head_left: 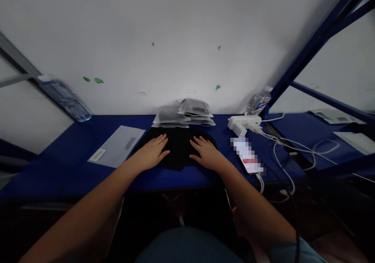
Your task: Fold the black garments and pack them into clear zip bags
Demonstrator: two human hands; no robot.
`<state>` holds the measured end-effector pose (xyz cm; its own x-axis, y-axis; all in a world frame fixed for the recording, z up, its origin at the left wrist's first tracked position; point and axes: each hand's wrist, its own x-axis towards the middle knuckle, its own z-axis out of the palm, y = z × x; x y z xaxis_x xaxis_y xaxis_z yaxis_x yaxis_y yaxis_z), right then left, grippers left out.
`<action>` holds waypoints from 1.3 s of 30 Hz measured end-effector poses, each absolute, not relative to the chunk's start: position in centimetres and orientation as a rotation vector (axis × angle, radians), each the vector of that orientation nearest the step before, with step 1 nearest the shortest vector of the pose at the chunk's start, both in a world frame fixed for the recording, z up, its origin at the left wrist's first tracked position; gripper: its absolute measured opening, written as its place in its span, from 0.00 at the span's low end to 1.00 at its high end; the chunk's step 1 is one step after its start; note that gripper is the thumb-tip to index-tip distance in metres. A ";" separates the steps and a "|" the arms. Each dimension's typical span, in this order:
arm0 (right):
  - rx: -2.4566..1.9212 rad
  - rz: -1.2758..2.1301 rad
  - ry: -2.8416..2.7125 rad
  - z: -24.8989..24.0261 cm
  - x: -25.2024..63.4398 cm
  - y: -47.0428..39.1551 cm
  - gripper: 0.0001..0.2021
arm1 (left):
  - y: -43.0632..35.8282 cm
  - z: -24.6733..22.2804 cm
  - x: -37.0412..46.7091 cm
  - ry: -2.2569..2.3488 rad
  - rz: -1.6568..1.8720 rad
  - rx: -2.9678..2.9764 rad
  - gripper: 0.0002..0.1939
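A black piece of cloth (178, 150) lies spread on the blue table in front of me; what kind of garment it is, I cannot tell. My left hand (150, 152) rests flat on its left part, fingers stretched out and thumb apart. On the right part lies my right hand (206, 153), also flat with its fingers spread. Neither hand grips anything. Left of the cloth is a flat frosted plastic bag (118, 146) with a white label. Behind the cloth sits a pile of filled frosted bags (196, 109).
A phone (247, 155) with a plugged-in cable lies right of my right hand. Behind it is a white power strip (244, 121) with trailing cables. Bottles stand at the back, one left (66, 99), one right (259, 101). A blue frame post (307, 56) rises at the right.
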<state>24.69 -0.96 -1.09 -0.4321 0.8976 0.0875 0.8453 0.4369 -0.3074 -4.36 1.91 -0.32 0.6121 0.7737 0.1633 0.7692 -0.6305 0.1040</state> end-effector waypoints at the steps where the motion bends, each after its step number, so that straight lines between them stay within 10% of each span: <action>1: -1.550 0.325 -2.463 -1.3 24.8 -1.5 0.33 | 1.2 -1.1 -5.0 1.358 0.251 2.775 0.32; 39: -1.349 0.265 -2.480 -2.1 25.0 -7.4 0.21 | -4.8 -1.9 -9.9 1.100 0.362 2.515 0.24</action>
<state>24.99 -7.37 -2.10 -0.5117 0.8408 0.1767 0.7846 0.5411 -0.3027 -9.93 -4.80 -1.92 0.6623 0.7445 0.0845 0.6491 -0.6265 0.4315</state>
